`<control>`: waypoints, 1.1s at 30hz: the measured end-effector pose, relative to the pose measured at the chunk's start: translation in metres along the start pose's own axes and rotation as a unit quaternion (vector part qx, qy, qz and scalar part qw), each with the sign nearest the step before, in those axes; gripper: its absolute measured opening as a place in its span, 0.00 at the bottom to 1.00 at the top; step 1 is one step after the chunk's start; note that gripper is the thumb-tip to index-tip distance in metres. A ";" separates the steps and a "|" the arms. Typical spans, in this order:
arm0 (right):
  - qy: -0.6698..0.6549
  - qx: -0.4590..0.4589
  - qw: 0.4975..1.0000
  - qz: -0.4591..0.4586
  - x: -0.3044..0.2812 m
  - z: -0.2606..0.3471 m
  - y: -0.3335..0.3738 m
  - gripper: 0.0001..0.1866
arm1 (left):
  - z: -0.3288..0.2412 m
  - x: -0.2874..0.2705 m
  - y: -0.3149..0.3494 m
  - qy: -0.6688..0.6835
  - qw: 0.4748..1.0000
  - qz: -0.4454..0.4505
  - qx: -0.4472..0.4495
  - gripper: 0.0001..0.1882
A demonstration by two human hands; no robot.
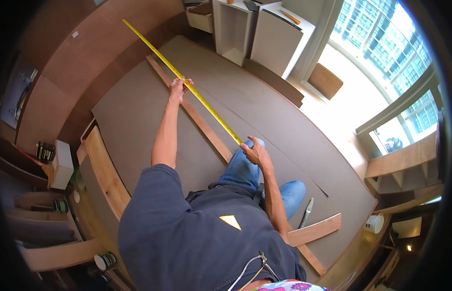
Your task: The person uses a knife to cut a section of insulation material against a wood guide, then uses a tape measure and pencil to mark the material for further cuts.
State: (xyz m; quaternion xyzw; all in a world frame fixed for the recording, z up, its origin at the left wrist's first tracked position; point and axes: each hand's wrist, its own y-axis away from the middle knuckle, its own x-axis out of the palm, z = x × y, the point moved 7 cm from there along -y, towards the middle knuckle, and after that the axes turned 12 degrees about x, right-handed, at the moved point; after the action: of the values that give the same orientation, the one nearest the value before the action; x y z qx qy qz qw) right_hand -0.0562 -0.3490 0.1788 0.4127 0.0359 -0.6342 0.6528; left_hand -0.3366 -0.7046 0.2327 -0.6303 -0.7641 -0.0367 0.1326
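One yellow measuring tape slants from upper left toward the middle, extended above a broad grey-brown panel. The left hand has its fingers curled round it partway along, near a long wooden strip. The right hand pinches its near end between thumb and fingers. Farther right lie a slim pointed tool and a short board. Measuring seems underway, with any reading or marking apparently left; whether anything is already marked, I cannot tell.
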 end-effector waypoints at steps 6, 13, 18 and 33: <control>0.070 0.015 0.997 0.017 0.009 -0.046 0.035 0.41 | 0.030 0.014 0.126 -0.022 0.998 0.059 -0.031 0.09; 0.064 0.046 0.996 -0.032 -0.007 -0.095 0.074 0.47 | 0.087 0.109 0.332 -0.025 0.894 0.351 -0.278 0.26; 0.005 0.121 0.992 -0.034 -0.016 -0.125 0.095 0.51 | 0.088 0.065 0.323 -0.115 0.895 0.339 -0.266 0.33; -0.012 0.000 0.983 -0.181 -0.012 -0.066 0.111 0.48 | 0.098 0.159 0.386 0.016 0.827 0.424 -0.369 0.37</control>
State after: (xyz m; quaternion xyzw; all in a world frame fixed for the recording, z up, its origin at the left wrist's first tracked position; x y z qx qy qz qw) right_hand 0.0681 -0.3170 0.1972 0.3923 0.1024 -0.7469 0.5270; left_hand -0.0039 -0.4528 0.1353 -0.8936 -0.3488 -0.2658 -0.0953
